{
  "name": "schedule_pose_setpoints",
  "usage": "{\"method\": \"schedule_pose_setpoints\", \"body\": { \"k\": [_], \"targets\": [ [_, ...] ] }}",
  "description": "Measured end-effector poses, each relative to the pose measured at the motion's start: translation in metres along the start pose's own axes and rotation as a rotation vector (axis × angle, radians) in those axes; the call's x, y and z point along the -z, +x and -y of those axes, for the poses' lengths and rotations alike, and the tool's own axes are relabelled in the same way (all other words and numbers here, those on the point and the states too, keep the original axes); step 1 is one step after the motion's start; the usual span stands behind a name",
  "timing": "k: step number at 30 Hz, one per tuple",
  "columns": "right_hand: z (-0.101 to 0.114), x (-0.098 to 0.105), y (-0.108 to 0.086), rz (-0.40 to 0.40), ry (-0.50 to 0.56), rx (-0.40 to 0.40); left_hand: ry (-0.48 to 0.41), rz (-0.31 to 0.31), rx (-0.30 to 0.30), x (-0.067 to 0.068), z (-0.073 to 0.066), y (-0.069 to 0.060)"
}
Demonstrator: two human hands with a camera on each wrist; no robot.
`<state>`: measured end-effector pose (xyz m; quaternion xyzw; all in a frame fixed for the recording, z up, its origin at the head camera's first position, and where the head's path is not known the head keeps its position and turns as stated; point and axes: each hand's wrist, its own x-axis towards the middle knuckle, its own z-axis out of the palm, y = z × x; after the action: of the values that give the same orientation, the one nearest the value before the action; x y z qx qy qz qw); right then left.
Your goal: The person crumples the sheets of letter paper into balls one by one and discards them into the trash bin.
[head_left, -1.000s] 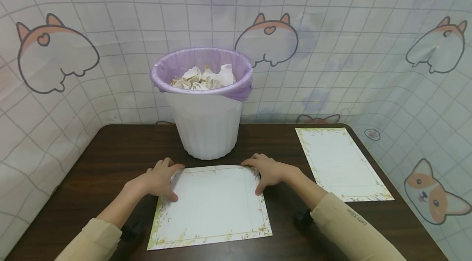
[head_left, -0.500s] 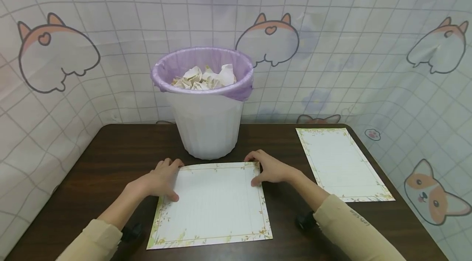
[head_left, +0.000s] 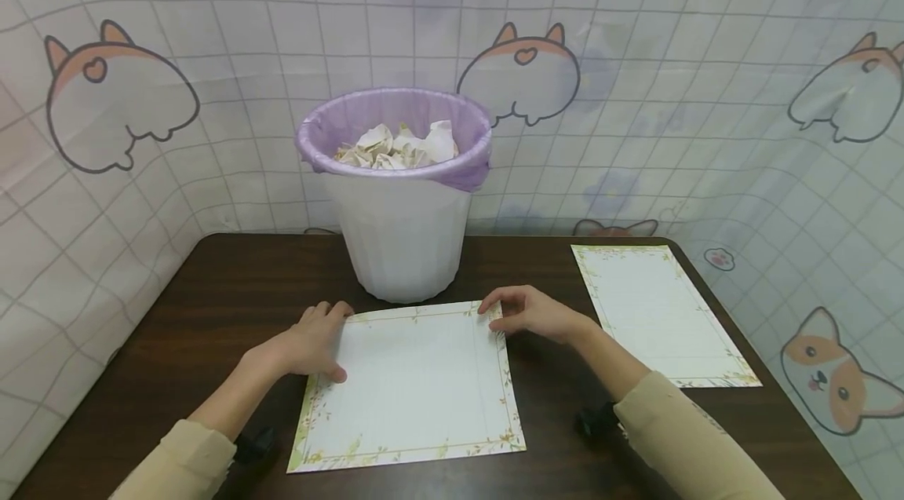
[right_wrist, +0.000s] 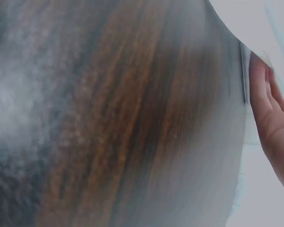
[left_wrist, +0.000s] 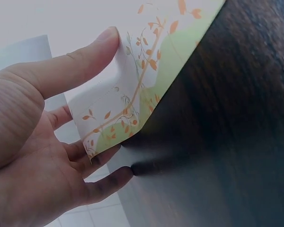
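Observation:
A white sheet of paper [head_left: 424,382] with a leafy printed border lies on the dark table in the head view. At its upper left corner my left hand [head_left: 307,343] grips it, thumb on top. The left wrist view shows the thumb of this hand [left_wrist: 38,142] over the bent paper corner [left_wrist: 116,106] and the fingers beneath. My right hand [head_left: 540,315] pinches the upper right corner between thumb and fingers. In the right wrist view, part of that hand [right_wrist: 277,123] shows at the right edge, with fingers behind the paper [right_wrist: 244,23].
Just behind the sheet stands a white bin [head_left: 406,237] with a purple liner [head_left: 332,123], holding crumpled paper [head_left: 402,149]. A second bordered sheet [head_left: 657,315] lies at the table's right. A patterned curtain [head_left: 268,84] surrounds the back and sides.
The sheet's upper right corner has moved up toward the bin. My right hand's thumb and fingers have come closer together there. My left hand stays at its corner, and the view has shifted slightly.

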<state>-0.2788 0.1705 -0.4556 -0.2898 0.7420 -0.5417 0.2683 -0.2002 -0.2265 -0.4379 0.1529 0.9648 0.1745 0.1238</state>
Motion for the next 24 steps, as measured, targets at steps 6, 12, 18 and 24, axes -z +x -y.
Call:
{"method": "schedule_pose_setpoints", "body": {
  "k": [6, 12, 18, 24],
  "targets": [
    [0.001, -0.004, -0.002, 0.136, -0.103, -0.042, -0.017, -0.014, 0.005, -0.001, 0.0, -0.001],
    [0.001, -0.008, -0.005, 0.124, -0.149, -0.028, -0.085, -0.046, 0.035, -0.004, 0.002, -0.004],
    [0.001, -0.006, -0.011, 0.087, -0.153, -0.002, -0.219, -0.057, -0.002, -0.003, 0.009, -0.003],
    [0.0, -0.001, -0.017, 0.047, -0.162, 0.012, -0.489, -0.079, -0.043, 0.003, 0.018, -0.005]
  ]
}}
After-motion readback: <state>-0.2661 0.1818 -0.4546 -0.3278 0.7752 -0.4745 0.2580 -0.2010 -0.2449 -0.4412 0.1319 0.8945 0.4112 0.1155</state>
